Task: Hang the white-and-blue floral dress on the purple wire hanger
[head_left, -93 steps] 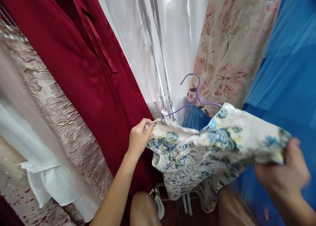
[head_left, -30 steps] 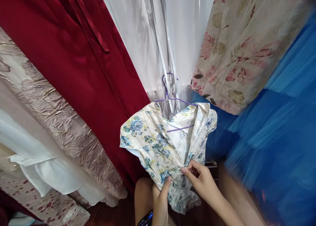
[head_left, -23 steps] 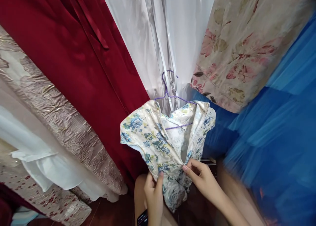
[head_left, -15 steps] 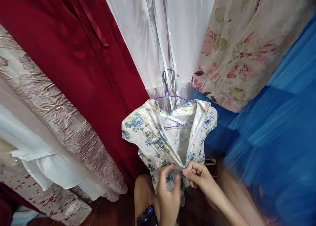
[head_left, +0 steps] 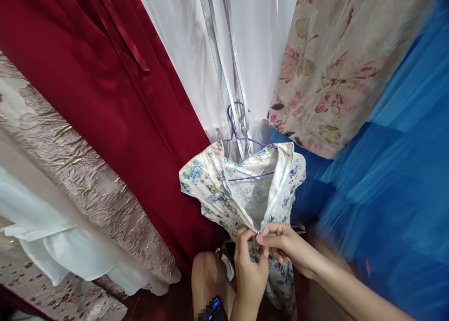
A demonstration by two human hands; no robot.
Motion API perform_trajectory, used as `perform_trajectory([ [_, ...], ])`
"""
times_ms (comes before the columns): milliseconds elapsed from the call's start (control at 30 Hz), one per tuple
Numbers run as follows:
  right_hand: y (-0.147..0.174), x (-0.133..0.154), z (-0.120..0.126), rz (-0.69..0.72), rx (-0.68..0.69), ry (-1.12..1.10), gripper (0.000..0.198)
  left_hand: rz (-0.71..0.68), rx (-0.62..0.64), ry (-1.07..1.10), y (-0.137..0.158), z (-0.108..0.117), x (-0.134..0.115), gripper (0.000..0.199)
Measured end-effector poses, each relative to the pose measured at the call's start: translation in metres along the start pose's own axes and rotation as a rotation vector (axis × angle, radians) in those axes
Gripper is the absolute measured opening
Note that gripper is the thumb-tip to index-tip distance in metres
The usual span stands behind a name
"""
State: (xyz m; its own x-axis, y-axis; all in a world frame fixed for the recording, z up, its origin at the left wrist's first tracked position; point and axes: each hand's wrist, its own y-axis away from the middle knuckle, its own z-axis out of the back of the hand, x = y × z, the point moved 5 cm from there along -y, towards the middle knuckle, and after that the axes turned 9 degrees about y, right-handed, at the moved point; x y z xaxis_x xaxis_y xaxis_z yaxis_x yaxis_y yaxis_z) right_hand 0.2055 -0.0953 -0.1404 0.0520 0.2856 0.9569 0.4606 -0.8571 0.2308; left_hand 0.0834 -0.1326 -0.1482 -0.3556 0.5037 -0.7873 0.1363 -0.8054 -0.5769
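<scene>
A white dress [head_left: 217, 190] with blue and yellow flowers hangs on a thin purple wire hanger [head_left: 234, 134]. Its zip is undone, so the opening spreads into a V and shows the pale lining. At the bottom of that V, my right hand [head_left: 286, 246] pinches the zip, thumb against forefinger; the pull itself is hidden. Just to its left, my left hand [head_left: 249, 260] has its fingers closed on the dress fabric beside the zip. The lower part of the dress hangs behind both hands.
A dark red garment [head_left: 140, 138] hangs at left, beside textured pink cloth [head_left: 105, 185]. Long white cloth [head_left: 182, 45] with ribbons hangs behind the hanger. Pink-flowered fabric [head_left: 322, 77] and blue tulle [head_left: 393, 185] are on the right. A phone [head_left: 215, 309] lies by my knee [head_left: 206, 269].
My left hand has gone from spread fingers to closed on the dress, moving up and right. The right hand keeps its pinch at the zip, slightly higher. The view has shifted a little.
</scene>
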Motion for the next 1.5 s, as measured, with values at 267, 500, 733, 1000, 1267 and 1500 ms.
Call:
perform_trajectory([
  [267, -0.003, 0.013, -0.001, -0.061, -0.009, -0.232, 0.037, -0.028, 0.148, -0.098, -0.002, -0.004, 0.004, 0.021],
  [500, -0.049, 0.127, 0.007, 0.247, -0.069, -0.249, 0.029, -0.089, 0.440, -0.431, -0.007, -0.016, -0.006, 0.022],
  [733, -0.071, 0.178, 0.002, 0.333, -0.139, -0.284, 0.028, -0.165, 0.616, -0.484, -0.006, -0.031, 0.000, 0.028],
  [1000, -0.048, 0.165, 0.003, 0.560, -0.267, -0.041, 0.030, -0.125, 0.087, 0.000, -0.111, 0.032, -0.040, 0.031],
  [1267, -0.055, 0.153, 0.007, 0.660, -0.302, 0.047, 0.035, -0.370, 0.155, -0.159, -0.201, 0.023, -0.083, 0.025],
  [1500, -0.070, 0.112, 0.009, 0.586, -0.266, -0.007, 0.036, -0.242, -0.195, 0.232, -0.222, 0.045, -0.067, 0.026],
])
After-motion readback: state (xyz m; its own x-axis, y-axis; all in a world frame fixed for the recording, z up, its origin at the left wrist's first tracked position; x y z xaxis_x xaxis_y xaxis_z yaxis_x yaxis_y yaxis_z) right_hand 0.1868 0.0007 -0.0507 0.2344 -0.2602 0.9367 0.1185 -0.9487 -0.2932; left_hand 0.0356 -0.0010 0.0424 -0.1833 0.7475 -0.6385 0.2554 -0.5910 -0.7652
